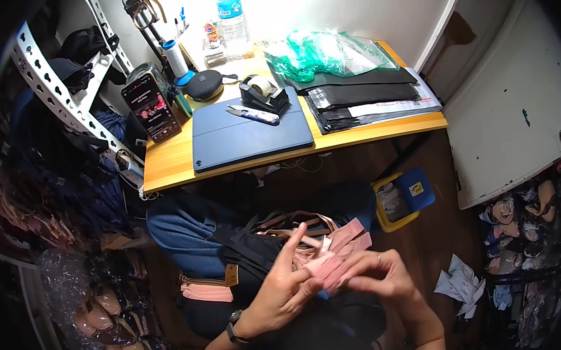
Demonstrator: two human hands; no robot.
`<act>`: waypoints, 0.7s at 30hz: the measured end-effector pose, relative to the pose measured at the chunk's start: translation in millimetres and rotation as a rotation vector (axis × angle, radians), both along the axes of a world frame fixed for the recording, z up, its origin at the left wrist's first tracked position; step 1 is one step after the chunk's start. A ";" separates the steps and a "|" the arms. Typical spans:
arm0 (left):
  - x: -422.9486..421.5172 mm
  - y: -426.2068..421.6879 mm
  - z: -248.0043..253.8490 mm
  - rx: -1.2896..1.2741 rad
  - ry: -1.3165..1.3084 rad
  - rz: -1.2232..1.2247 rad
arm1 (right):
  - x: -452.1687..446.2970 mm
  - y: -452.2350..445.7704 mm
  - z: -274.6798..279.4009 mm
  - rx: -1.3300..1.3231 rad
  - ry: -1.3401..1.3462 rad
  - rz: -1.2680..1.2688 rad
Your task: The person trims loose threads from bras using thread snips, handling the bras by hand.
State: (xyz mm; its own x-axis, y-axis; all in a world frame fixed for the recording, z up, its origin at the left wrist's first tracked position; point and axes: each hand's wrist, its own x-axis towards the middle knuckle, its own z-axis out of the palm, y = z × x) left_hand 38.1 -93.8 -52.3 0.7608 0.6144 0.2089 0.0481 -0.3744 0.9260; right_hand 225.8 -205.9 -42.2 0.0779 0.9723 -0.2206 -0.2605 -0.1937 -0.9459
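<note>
My left hand (289, 286), with a dark watch at the wrist, pinches a pink fabric band (334, 270) between thumb and fingers, its index finger pointing up. My right hand (378, 273) grips the same band from the other side, fingertips and thumb closed on it. The band's far end splits into several flat tabs, and a small white piece shows near its middle. Under the hands, dark garments with pink and brown straps (300, 223) lie across my lap. Beside my left forearm, a folded pink garment (207, 292) with a brown tag (231, 275) rests on my leg.
Ahead stands a wooden desk (164, 170) with a blue tablet case (250, 140), tape dispenser (264, 96), folding knife (253, 114), propped phone (152, 109), water bottle (232, 22) and black plastic bags (370, 97). A yellow-and-blue bin (398, 219) sits below. Hanging garments crowd both sides.
</note>
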 end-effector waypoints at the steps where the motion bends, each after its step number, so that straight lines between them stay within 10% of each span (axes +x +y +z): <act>1: 6.6 -5.7 6.0 -0.242 -0.147 0.054 | -13.8 5.4 6.6 0.115 -0.092 0.006; 21: -8.5 -3.4 15.2 -0.453 -0.158 0.016 | -25.5 41.3 37.2 0.563 -0.800 -0.075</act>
